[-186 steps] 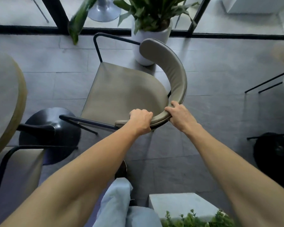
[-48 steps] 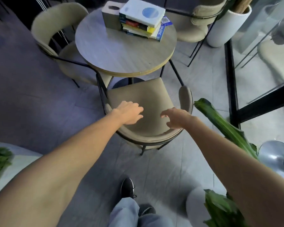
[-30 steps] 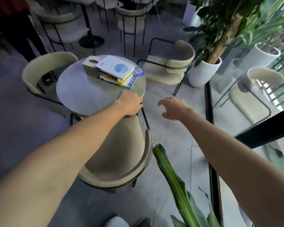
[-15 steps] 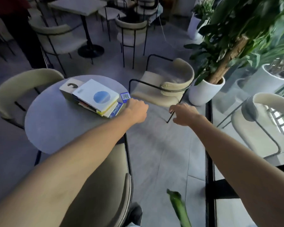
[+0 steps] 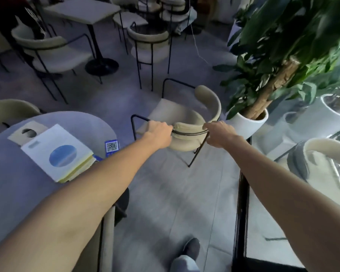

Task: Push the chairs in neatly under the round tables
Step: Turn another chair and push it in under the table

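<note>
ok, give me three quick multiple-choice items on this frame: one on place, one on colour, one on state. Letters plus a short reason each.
1. Where does the stack of books lie?
A. on the round table
B. on the chair seat
C. on the floor

2. What colour is the pot of the nearest plant?
A. black
B. white
C. red

3. What are the two hands doing?
A. both resting on the table
B. one is lifting a book
C. both gripping the chair's curved backrest

Answers:
1 A: the books sit on the round table, beside a small QR card.
2 B: the pot by the glass is white.
3 C: the left hand and right hand are closed on the backrest of the chair, which stands clear of the table.
</note>
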### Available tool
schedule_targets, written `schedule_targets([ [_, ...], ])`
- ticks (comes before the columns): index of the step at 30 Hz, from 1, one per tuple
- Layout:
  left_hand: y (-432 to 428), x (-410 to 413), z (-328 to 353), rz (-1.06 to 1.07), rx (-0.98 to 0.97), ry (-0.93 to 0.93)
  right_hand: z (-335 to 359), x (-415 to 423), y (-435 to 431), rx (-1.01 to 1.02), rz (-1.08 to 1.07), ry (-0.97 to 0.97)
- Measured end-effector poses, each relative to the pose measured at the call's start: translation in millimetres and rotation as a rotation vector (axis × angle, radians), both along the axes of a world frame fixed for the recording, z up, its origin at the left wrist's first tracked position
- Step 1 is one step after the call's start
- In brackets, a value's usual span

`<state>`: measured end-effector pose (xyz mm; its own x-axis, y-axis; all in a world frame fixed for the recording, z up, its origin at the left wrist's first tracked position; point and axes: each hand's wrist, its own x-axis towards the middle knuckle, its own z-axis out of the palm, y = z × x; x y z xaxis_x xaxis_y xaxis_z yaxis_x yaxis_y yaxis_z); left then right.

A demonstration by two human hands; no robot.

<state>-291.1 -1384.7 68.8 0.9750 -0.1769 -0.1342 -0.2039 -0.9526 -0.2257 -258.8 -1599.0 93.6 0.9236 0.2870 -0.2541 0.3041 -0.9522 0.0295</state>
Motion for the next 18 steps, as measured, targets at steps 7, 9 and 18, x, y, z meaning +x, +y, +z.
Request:
schedule_targets([
  [7, -78.0, 96.6, -31.6, 0.198, -0.154, 0.07, -27.7, 116.4, -53.6, -0.098, 0.116, 0.059],
  [9, -94.6, 121.1, -45.3, 0.226, -0.162, 0.083, -40.9, 149.2, -62.2, -0.119, 0.164, 0.073],
  [18, -137.0, 230.5, -124.7, 0.299, -0.086, 0.252, -114.5, 280.7, -98.5, -0.212, 0.305, 0.158],
])
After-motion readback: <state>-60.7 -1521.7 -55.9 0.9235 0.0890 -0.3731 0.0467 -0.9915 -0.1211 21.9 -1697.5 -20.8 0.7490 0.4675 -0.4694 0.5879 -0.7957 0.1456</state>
